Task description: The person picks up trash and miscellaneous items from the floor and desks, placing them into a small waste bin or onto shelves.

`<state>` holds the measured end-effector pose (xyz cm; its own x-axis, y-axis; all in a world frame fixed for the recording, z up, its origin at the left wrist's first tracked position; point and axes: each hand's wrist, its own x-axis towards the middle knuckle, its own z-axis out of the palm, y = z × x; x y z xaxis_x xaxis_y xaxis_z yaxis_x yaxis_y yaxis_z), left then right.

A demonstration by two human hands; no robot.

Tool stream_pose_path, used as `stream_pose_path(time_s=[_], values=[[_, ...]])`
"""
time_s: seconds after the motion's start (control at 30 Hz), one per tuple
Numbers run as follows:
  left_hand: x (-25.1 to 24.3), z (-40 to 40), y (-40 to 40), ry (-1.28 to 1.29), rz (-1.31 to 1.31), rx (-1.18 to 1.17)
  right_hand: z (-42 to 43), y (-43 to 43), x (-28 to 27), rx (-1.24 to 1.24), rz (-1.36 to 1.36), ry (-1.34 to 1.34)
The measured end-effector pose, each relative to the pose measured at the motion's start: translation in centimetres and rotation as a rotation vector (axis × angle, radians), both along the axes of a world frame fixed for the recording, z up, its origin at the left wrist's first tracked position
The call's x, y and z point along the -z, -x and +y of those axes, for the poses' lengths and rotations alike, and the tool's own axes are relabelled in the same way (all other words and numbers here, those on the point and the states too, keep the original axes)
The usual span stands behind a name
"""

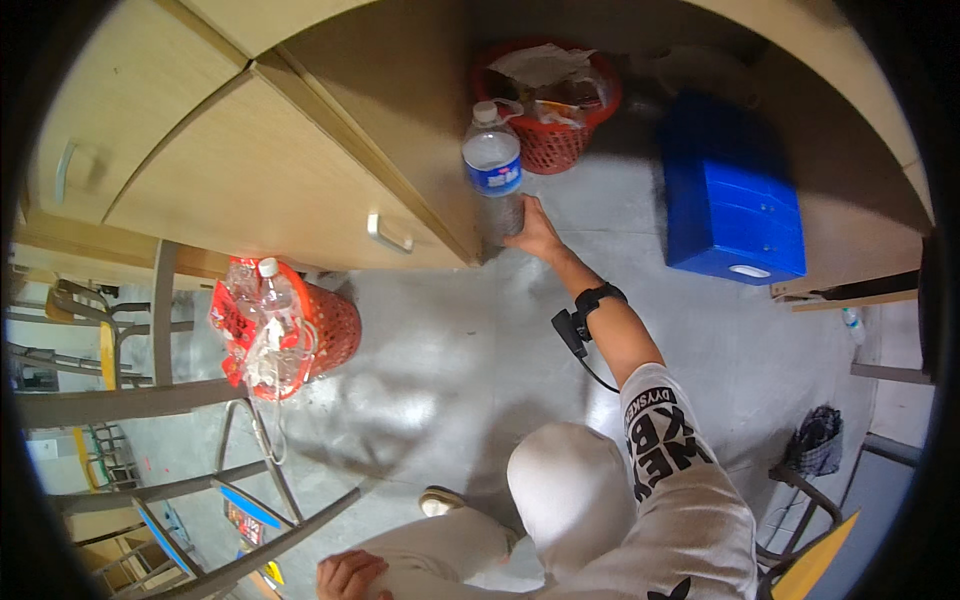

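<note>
Under the desk, a large clear plastic bottle [493,154] with a white cap and a blue label stands upright, close to a wooden side panel. My right hand [536,231] grips its lower part from the right, my arm stretched out and a black strap device [592,307] on the forearm. Just behind the bottle is a red perforated plastic basket [556,144] filled with wrappers and crumpled paper. Near my pale-trousered leg [457,544], at the bottom edge, my left hand [351,576] has curled fingers and is partly cut off. Whether it is closed is unclear.
A blue box [739,214] with a handle slot stands right of the basket. At left, another red basket [334,326] overflows with bottles and wrappers below a cabinet door [300,176]. Metal stool legs [247,480] crowd the lower left; a yellow-topped stool [814,559] is lower right.
</note>
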<state>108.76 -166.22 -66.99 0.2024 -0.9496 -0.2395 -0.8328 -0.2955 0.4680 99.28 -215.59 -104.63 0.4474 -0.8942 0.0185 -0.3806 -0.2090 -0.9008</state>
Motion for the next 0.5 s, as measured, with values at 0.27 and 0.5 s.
stream_pose_path(time_s=[0.27, 0.5], values=[[-0.2, 0.6, -1.8, -0.022, 0.043, -0.037, -2.4, -4.0, -1.5, 0.153, 0.018, 0.121], [1.6, 0.7, -5.1, -0.025, 0.114, -0.034, -1.2, -2.0, -1.8, 0.279, 0.061, 0.118]])
